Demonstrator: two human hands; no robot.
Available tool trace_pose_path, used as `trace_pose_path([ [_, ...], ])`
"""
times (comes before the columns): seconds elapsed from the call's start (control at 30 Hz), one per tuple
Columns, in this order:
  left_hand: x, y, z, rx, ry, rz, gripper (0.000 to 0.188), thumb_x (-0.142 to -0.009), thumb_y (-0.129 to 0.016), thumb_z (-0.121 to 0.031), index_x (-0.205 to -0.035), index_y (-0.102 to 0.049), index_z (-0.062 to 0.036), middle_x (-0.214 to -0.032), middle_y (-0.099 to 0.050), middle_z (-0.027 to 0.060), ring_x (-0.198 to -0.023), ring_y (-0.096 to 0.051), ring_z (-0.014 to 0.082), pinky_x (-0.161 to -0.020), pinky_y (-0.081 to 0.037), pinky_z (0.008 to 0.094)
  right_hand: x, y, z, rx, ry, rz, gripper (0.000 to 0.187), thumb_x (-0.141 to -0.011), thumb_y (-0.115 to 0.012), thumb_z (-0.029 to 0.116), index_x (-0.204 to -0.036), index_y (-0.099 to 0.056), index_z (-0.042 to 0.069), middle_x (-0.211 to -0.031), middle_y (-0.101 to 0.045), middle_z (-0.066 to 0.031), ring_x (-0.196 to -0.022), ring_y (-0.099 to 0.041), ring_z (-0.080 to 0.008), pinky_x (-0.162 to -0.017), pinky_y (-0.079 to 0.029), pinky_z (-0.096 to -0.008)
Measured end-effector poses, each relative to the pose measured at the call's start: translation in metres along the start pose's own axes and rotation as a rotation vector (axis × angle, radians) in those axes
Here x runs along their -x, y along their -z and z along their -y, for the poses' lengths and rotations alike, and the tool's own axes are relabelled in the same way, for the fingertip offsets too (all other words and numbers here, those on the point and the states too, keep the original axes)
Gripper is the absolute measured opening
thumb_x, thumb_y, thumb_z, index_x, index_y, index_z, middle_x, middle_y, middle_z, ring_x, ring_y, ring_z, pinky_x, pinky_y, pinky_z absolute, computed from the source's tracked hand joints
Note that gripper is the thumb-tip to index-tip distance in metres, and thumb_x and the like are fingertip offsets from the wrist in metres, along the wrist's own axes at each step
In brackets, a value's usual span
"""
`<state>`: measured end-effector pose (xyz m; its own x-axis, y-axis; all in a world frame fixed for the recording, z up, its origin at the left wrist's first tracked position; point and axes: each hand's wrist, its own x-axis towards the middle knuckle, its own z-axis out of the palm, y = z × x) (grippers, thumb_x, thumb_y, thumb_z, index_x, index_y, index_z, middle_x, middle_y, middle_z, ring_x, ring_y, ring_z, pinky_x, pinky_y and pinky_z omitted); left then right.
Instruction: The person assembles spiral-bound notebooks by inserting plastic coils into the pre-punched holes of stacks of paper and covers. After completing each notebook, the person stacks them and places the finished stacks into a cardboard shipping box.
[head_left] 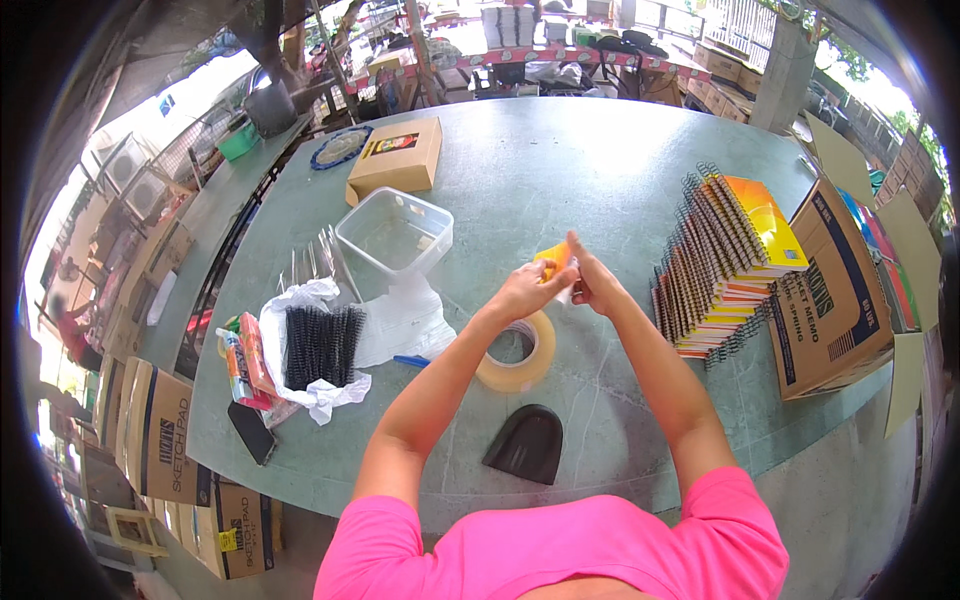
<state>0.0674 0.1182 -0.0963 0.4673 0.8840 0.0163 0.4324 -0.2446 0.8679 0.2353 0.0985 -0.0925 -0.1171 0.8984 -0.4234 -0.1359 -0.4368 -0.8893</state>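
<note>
Open-sided workroom with stacked cartons at left; a grey-green surface carries the materials. The 2 hands meet near its middle. The left hand is closed on a small yellow item, whose exact kind cannot be told. The right hand is just beside it, fingers narrowly bent; whether it also grips cannot be told. Below the hands lies a wide roll of clear tape, partly behind the left forearm; nearer the person is a dark D-shaped object. At left, black spiral binding coils rest in white wrapping, with a blue pen-like tool to their right. Farther back are a translucent plastic tub and a closed cardboard box. At right, yellow-covered spiral notebooks stand piled beside an open carton.
</note>
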Motion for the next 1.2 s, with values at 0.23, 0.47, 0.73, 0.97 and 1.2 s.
trace_pose_path([
  [0.23, 0.048, 0.053, -0.037, 0.703, -0.003, 0.054, 0.053, -0.076, -0.071, -0.018, -0.119, -0.048, 0.0019, -0.105, -0.061, 0.0144, -0.094, -0.062, 0.022, -0.078, -0.051, 0.0324, 0.04, -0.013, 0.011, 0.376, 0.756, -0.387, 0.063, -0.078, -0.069, 0.04, -0.123, -0.046, 0.001, -0.106, -0.06, -0.011, -0.091, -0.059, -0.0182, -0.077, -0.047, -0.0273],
  [0.47, 0.101, 0.06, 0.012, 0.622, -0.066, 0.023, 0.06, -0.074, -0.071, -0.007, -0.126, -0.041, 0.0024, -0.111, -0.057, 0.0124, -0.099, -0.058, 0.0188, -0.083, -0.05, 0.03, 0.055, -0.044, -0.018, -0.098, 0.484, 0.017, 0.037, -0.076, -0.072, 0.012, -0.108, -0.059, -0.001, -0.094, -0.065, -0.007, -0.079, -0.059, -0.0115, -0.069, -0.048, -0.024],
  [0.73, 0.133, 0.06, 0.013, 0.324, -0.01, -0.181, 0.054, -0.069, -0.076, -0.01, -0.117, -0.053, -0.0001, -0.106, -0.06, 0.0086, -0.098, -0.056, 0.0157, -0.087, -0.045, 0.0315, 0.072, -0.072, -0.032, 0.15, 0.534, 0.022, 0.038, -0.073, -0.074, 0.006, -0.107, -0.058, 0.0, -0.091, -0.063, -0.0035, -0.083, -0.058, -0.0109, -0.075, -0.047, -0.0239],
  [0.97, 0.135, 0.063, 0.013, 0.49, -0.113, -0.319, 0.039, -0.071, -0.073, -0.003, -0.106, -0.057, 0.0026, -0.098, -0.064, 0.0075, -0.092, -0.059, 0.0138, -0.083, -0.048, 0.0271, 0.075, -0.082, -0.029, 0.223, 0.689, 0.09, 0.062, -0.075, -0.069, -0.002, -0.128, -0.039, 0.007, -0.095, -0.061, -0.0051, -0.086, -0.057, -0.0121, -0.078, -0.047, -0.0253],
  [1.2, 0.138, 0.048, 0.031, 0.57, -0.088, -0.349, 0.04, -0.066, -0.078, -0.003, -0.101, -0.058, -0.001, -0.094, -0.064, 0.0064, -0.085, -0.058, 0.0097, -0.076, -0.048, 0.0255, 0.066, -0.078, -0.049, 0.082, 0.525, 0.093, 0.029, -0.081, -0.064, 0.0, -0.108, -0.055, 0.001, -0.091, -0.061, -0.0035, -0.083, -0.056, -0.0082, -0.074, -0.047, -0.0229],
])
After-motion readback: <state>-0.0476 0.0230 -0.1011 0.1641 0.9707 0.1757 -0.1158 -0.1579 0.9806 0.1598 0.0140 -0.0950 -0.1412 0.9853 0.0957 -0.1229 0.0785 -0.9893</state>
